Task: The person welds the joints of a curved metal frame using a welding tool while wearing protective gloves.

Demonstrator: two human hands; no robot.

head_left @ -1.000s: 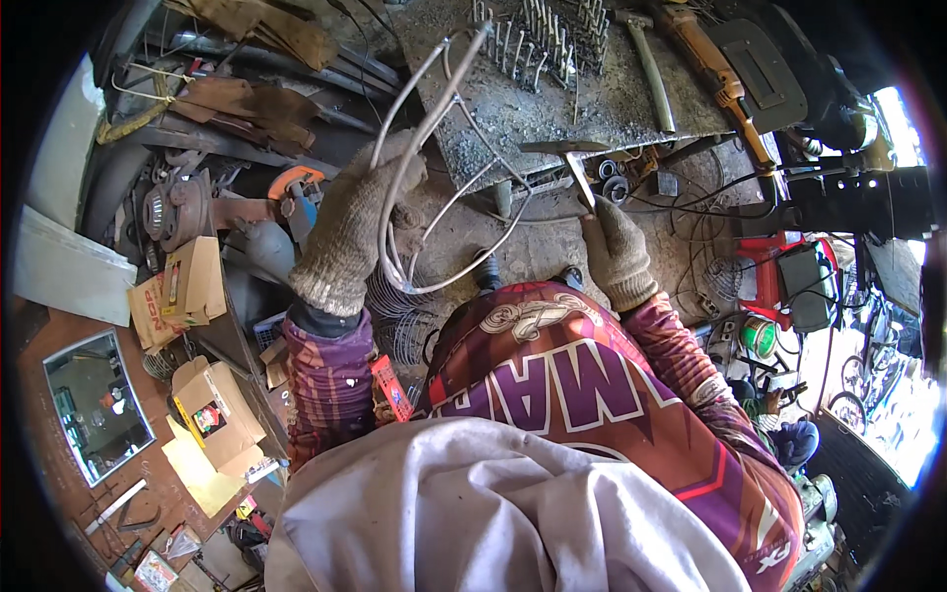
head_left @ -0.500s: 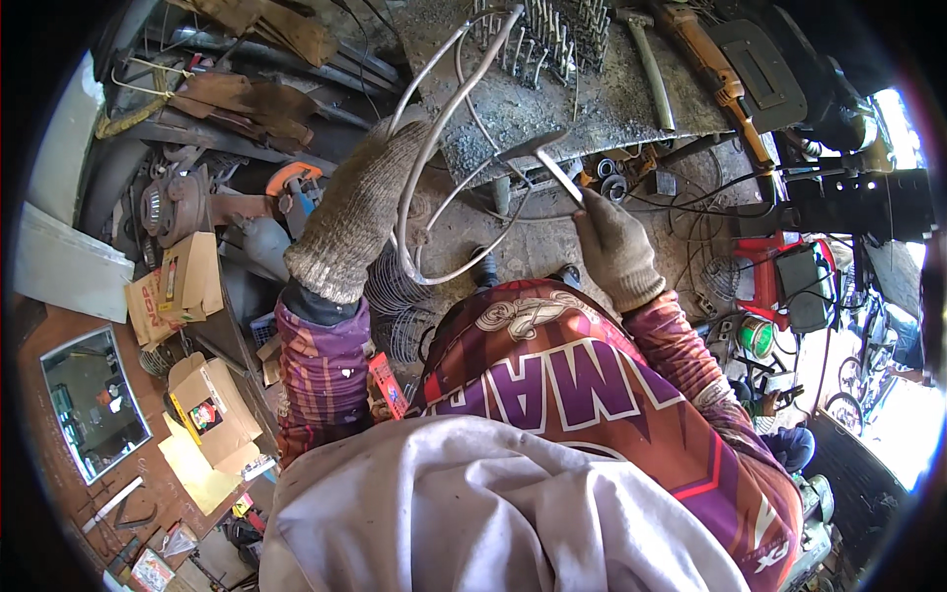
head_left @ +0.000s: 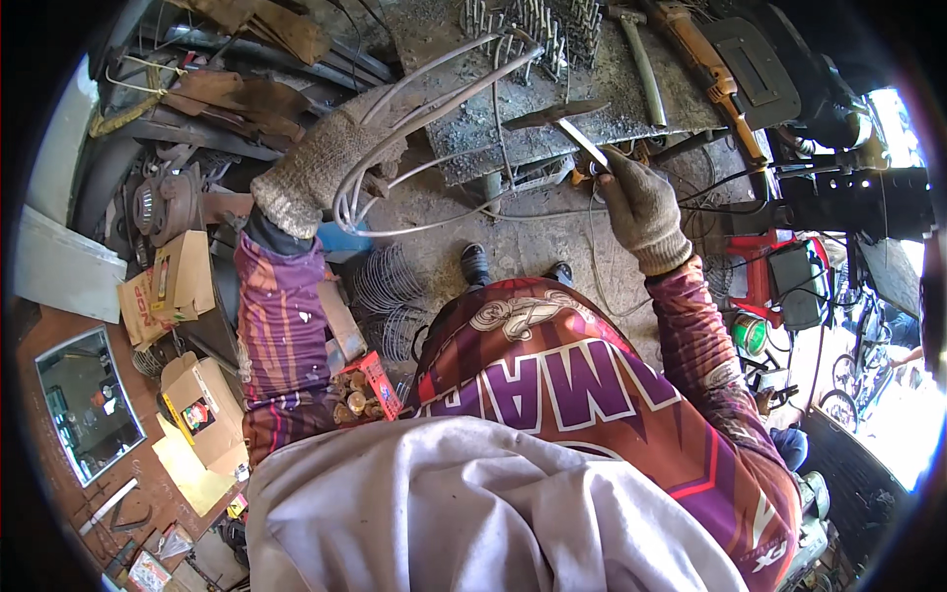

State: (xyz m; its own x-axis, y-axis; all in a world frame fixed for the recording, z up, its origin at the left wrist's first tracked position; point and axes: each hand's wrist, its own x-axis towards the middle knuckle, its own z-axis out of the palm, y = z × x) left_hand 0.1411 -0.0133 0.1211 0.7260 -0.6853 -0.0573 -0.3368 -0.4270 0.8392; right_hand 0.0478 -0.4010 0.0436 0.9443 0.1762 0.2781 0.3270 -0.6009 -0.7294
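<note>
My left hand [head_left: 335,163], in a knitted work glove, is closed around a bent metal rod frame [head_left: 469,94] with several curved loops. The frame is tilted, its far end above the metal worktable [head_left: 617,113] and its rounded near end over the floor. My right hand [head_left: 641,209], also gloved, grips the pale handle of a chipping hammer [head_left: 558,113]. The hammer's narrow, pointed head is over the table's near edge, to the right of the frame, and looks apart from its thicker rods. The gloves hide my fingertips in part.
Upright metal pegs [head_left: 538,39], another hammer [head_left: 646,79] and an orange power tool [head_left: 715,84] lie at the table's far side. Wire coils [head_left: 385,281] sit on the floor to the left. A red crate [head_left: 373,385] is near my left arm; cables trail at right.
My left hand has moved left and farther away, tilting the rod frame leftward. My right hand has shifted right, and the chipping hammer's head has moved up and right, away from the frame.
</note>
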